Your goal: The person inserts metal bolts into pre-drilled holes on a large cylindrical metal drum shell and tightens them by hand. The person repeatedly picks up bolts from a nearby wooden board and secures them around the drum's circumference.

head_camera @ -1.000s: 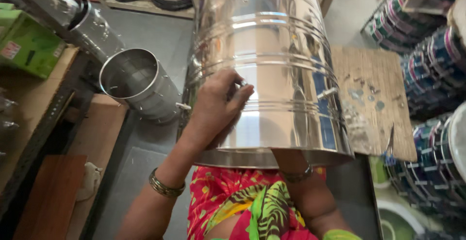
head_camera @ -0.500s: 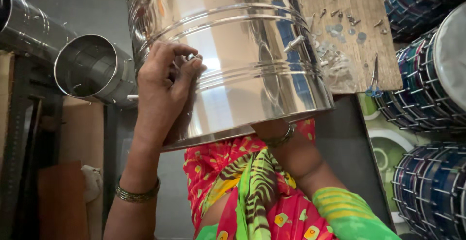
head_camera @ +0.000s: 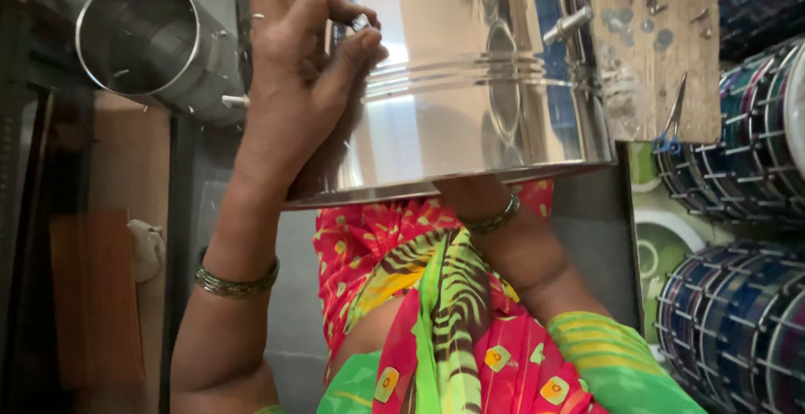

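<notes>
A large shiny steel drum shell [head_camera: 478, 87] stands upright over my lap, filling the top middle of the head view. My left hand [head_camera: 302, 70] rests against its outer wall, thumb and fingertips pinched on a small metal fitting [head_camera: 360, 22] at the shell's side. A short metal lug [head_camera: 568, 23] sticks out of the wall further right. My right wrist [head_camera: 486, 209], wearing a bangle, goes up under the shell's lower rim. The right hand itself is hidden inside the shell.
A second steel shell [head_camera: 138, 33] lies on its side at the upper left. At the upper right a wooden board [head_camera: 662, 54] holds small nails, and blue-handled pliers [head_camera: 671, 129] hang from it. Stacked laced drums [head_camera: 738, 313] line the right. Wooden planks [head_camera: 101, 297] lie left.
The shell now sits higher and closer in view. My left hand has slid up its wall, and the fingers have gone from flat to pinching the small fitting.
</notes>
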